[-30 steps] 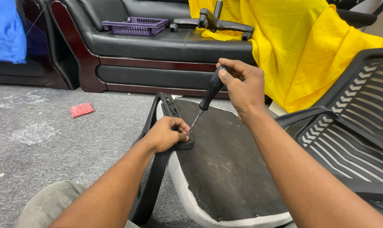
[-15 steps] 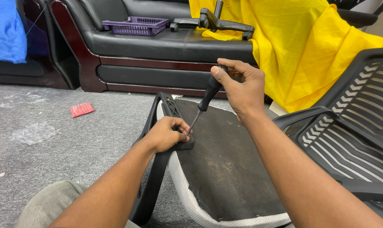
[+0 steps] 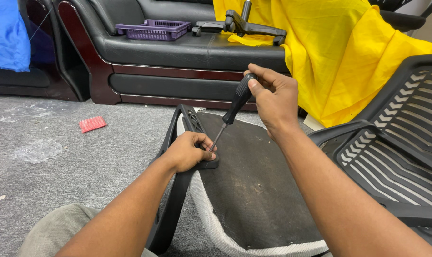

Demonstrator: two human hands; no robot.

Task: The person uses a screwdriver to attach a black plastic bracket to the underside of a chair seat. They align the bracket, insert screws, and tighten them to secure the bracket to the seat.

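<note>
An office chair seat [image 3: 254, 190] lies upside down in front of me, its dark fabric underside up and a white mesh edge below. A black plastic armrest [image 3: 185, 119] stands along its left side. My left hand [image 3: 187, 152] grips the armrest's bracket where it meets the seat. My right hand [image 3: 273, 97] holds the black handle of a screwdriver [image 3: 235, 107], tilted, with its thin shaft running down to the bracket beside my left fingers. The tip is hidden there.
A black slatted chair back [image 3: 397, 152] lies at the right. Behind are a black sofa [image 3: 178, 52] with a purple basket [image 3: 151, 29] and a chair base [image 3: 240, 24], yellow cloth [image 3: 349, 57], blue cloth [image 3: 6, 38]. A red scrap [image 3: 92, 123] lies on grey carpet.
My right hand's fingers have shifted slightly on the screwdriver handle, as in turning it. My left hand and the armrest stay where they were.
</note>
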